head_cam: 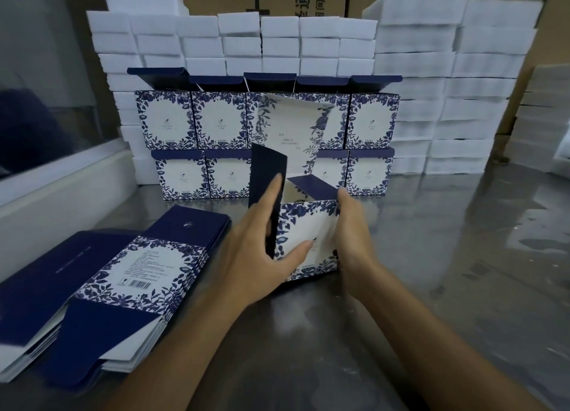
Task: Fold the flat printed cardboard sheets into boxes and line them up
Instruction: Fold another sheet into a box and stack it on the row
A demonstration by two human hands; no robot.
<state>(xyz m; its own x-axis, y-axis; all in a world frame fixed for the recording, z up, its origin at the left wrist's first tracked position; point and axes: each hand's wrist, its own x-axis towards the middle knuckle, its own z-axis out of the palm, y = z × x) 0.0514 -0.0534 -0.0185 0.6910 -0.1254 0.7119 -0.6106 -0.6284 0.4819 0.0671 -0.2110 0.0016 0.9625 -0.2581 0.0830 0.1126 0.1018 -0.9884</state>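
A half-formed box [303,234] is held upright near the middle of the bench [462,256], just in front of the finished boxes [268,145], which are stacked in two rows toward the far edge with their lids up. The left hand [259,253] is set against the box's left side: its fingers lie straight along a dark blue side flap [266,179], while the thumb is pressed on the printed front panel. The right hand [354,234] is curled round the right edge, though how far its fingers reach behind cannot be told. A second blue flap [311,188] is already tipped inward over the opening, and the tall lid panel [293,133] is raised behind it. The step in hand is judged to be the closing of one end. Next, the left flap would need to be pushed in and the remaining panel tucked, after which the box can be set in line with the rest. Flat sheets [101,287] are piled at the near left corner, and white foam blocks [431,86] are stacked along the far edge.
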